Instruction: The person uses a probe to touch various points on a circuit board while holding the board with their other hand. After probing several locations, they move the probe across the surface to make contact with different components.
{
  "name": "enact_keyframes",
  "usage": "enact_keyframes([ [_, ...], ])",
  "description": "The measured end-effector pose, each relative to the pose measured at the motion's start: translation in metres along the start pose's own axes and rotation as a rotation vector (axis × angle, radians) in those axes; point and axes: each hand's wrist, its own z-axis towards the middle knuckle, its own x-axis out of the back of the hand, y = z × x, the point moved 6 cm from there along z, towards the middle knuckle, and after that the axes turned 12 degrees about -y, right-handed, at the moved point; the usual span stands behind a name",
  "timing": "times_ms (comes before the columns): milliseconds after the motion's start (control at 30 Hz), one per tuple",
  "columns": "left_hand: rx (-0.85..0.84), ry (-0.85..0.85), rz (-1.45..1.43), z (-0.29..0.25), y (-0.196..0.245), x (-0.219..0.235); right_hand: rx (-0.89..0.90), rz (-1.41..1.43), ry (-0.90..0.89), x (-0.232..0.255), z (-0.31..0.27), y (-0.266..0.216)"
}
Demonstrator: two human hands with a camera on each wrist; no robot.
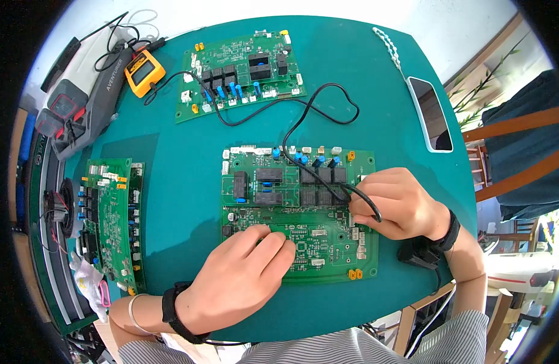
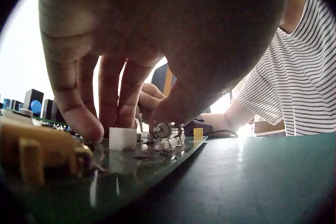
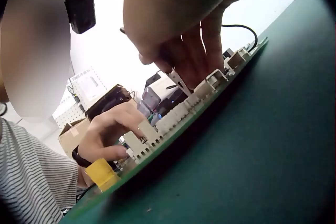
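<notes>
Now, board: the green circuit board (image 1: 304, 225) lies flat before me, under both hands; I judge the step to be handling a connector at its edge.
White piece: the next move calls, I think, for keeping this small part (image 3: 179, 81) aligned with the connector row (image 3: 172, 119) and the board steady.
Right hand (image 1: 395, 203): fingertips pinch the white piece, palm above the board's right side; the black cable (image 1: 358, 111) passes by, though whether it is gripped too I can't tell.
Left hand (image 1: 234, 276): fingers reach down, loosely bent, fingertips resting low on the board, grasping nothing I can make out.
</notes>
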Motion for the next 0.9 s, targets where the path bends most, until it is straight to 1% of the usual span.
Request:
enact_keyframes([
  [133, -0.006, 0.006, 0.001, 0.0002, 0.0000, -0.0002, 0.003, -0.012, 0.018, -0.0020, -0.0018, 0.0013],
  [400, -0.002, -0.012, 0.008, 0.0003, 0.0002, -0.0008, -0.057, 0.016, 0.044, -0.0036, -0.0075, 0.0073],
  [800, 0.002, -0.011, 0.018, 0.0001, 0.0009, 0.0002, -0.073, 0.018, 0.020, -0.0034, -0.0043, 0.0051],
  [900, 0.000, -0.009, 0.018, 0.0004, 0.0008, -0.0002, -0.076, 0.039, 0.044, -0.0032, -0.0039, 0.0055],
])
